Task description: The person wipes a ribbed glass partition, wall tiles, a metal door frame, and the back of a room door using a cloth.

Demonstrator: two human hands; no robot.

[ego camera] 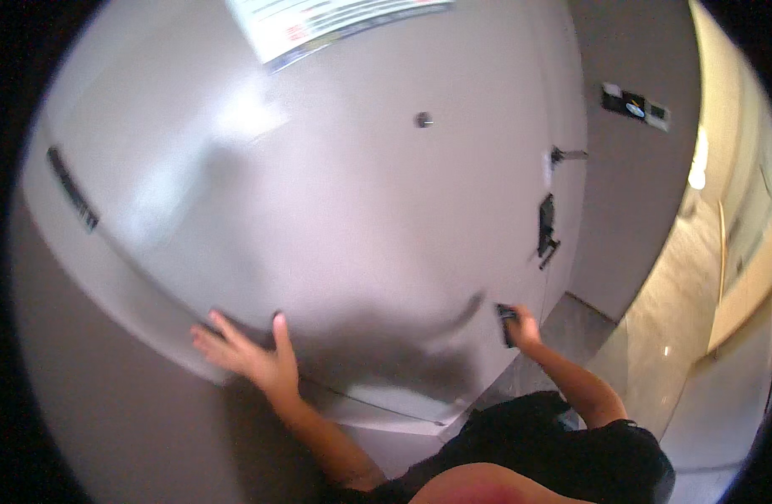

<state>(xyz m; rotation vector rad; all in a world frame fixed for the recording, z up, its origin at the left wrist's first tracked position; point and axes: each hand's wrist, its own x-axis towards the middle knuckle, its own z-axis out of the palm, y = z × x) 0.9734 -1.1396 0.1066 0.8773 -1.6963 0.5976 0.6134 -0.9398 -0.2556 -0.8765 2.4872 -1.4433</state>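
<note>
A large pale door (361,189) fills the view before me, with a round peephole (424,120) and, at its right side, a dark lock with a handle (546,230). My left hand (250,356) is at the door's lower left edge in the picture, fingers spread, holding nothing; whether it touches the surface I cannot tell. My right hand (524,327) is closed around a small dark object (506,324), perhaps a phone, below the lock in the picture. Above the lock a small metal latch (567,155) sticks out.
A dark hinge (74,189) shows at the far left. A printed sheet (342,25) bearing writing is on the door. Small devices (635,108) are mounted on the grey wall at right. Beyond lies a lit space with a shiny tiled floor (650,302).
</note>
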